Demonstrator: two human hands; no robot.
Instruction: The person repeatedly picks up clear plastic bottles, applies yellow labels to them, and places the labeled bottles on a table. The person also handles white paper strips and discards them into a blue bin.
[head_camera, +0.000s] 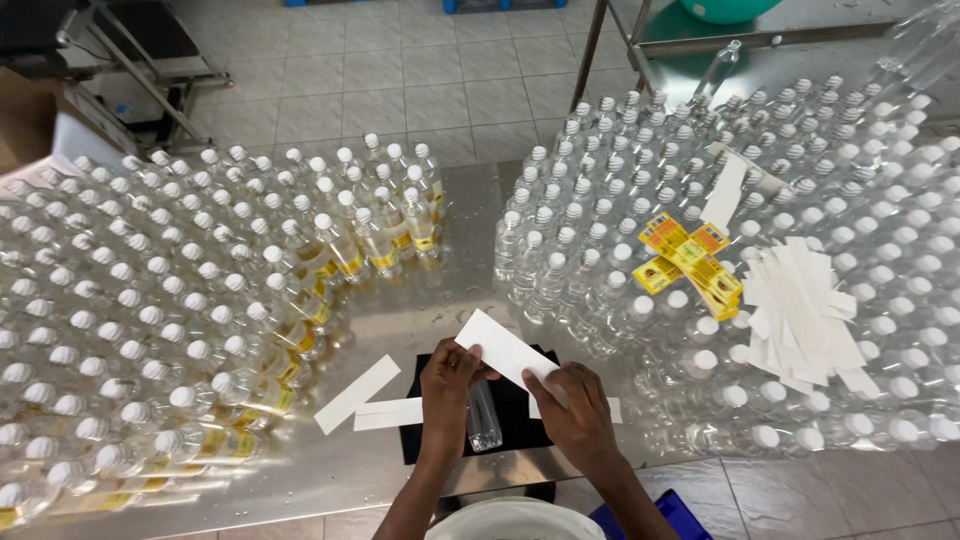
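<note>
Both my hands hold one white paper strip (505, 350) over a steel table. My left hand (447, 378) pinches its near-left end and my right hand (577, 412) grips its right end. Under the strip a small clear bottle (483, 415) lies on its side on a black mat (520, 405), between my two hands. A stack of yellow labels (692, 262) rests on bottle caps to the upper right, beside a heap of white backing strips (803, 315).
Labelled clear bottles with white caps (150, 300) crowd the table's left; unlabelled ones (800, 180) crowd the right. Two loose white strips (368, 402) lie on the steel table (400, 320) by the mat. Tiled floor and a metal frame (620, 40) lie beyond.
</note>
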